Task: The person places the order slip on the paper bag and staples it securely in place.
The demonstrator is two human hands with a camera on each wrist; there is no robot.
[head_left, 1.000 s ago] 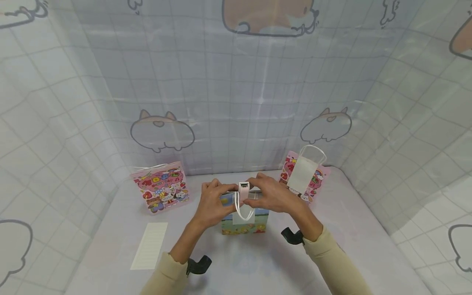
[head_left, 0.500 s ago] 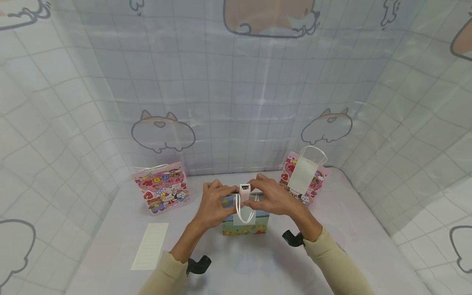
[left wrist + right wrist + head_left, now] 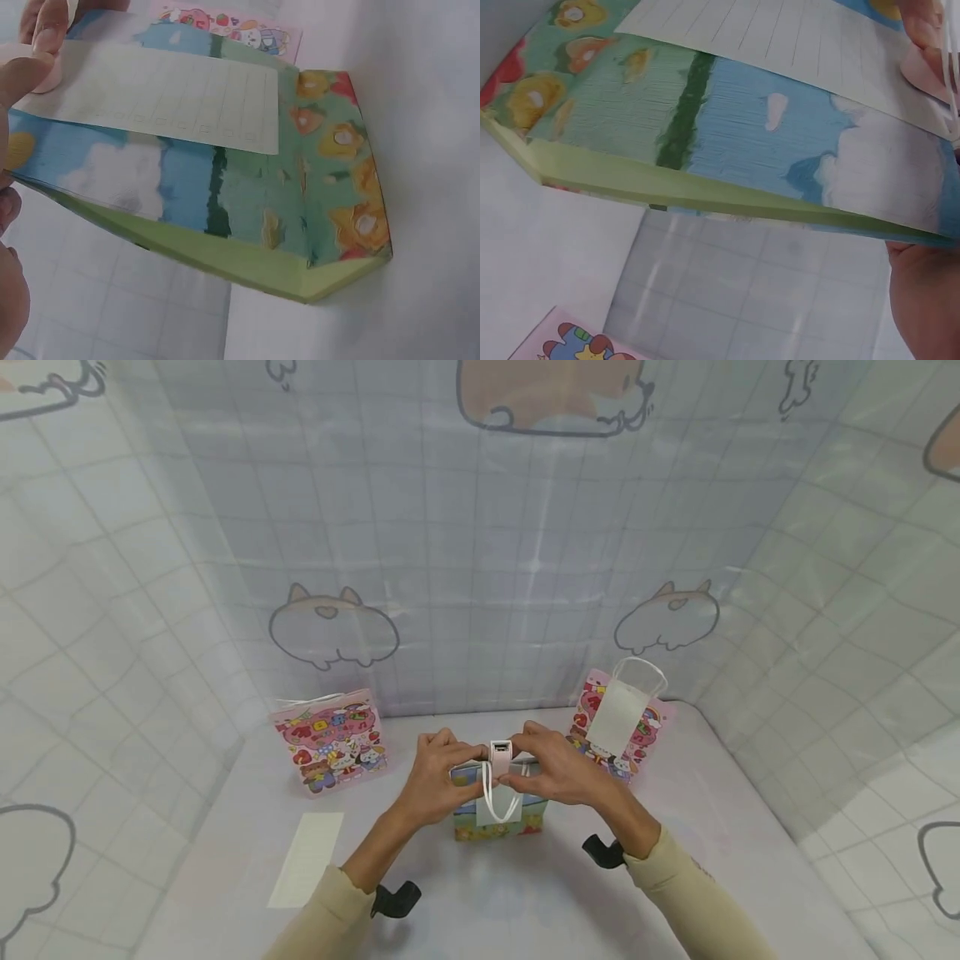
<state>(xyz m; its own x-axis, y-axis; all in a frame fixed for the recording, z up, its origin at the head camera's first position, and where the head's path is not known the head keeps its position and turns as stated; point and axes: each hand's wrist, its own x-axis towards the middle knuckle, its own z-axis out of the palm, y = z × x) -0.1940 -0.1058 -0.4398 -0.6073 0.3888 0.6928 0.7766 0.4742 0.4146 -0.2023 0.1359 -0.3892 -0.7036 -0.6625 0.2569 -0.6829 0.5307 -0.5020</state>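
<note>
A small pink-and-white stapler [image 3: 500, 760] with a dark slot sits at the top edge of a flowered blue-green paper bag [image 3: 491, 832]. Thumb and fingers of my left hand [image 3: 442, 781] pinch it from the left. From the other side, my right hand [image 3: 558, 767] pinches the stapler too. The bag's white cord handle [image 3: 501, 810] hangs in a loop over the front. A lined paper slip [image 3: 180, 97] lies flat against the bag's face, its upper end under the stapler. In the right wrist view the bag [image 3: 742, 112] is tilted, with its pale green side fold [image 3: 667, 182] showing.
A pink cartoon paper bag [image 3: 330, 743] stands at the back left. Another pink bag [image 3: 651, 735] at the back right carries a white slip [image 3: 617, 718] on its front. One more lined slip [image 3: 306, 860] lies on the white table [image 3: 510, 910] at left.
Both hands and the stapler have shifted slightly down and to the right in the head view, with the cord handle. The hold on the stapler looks unchanged.
</note>
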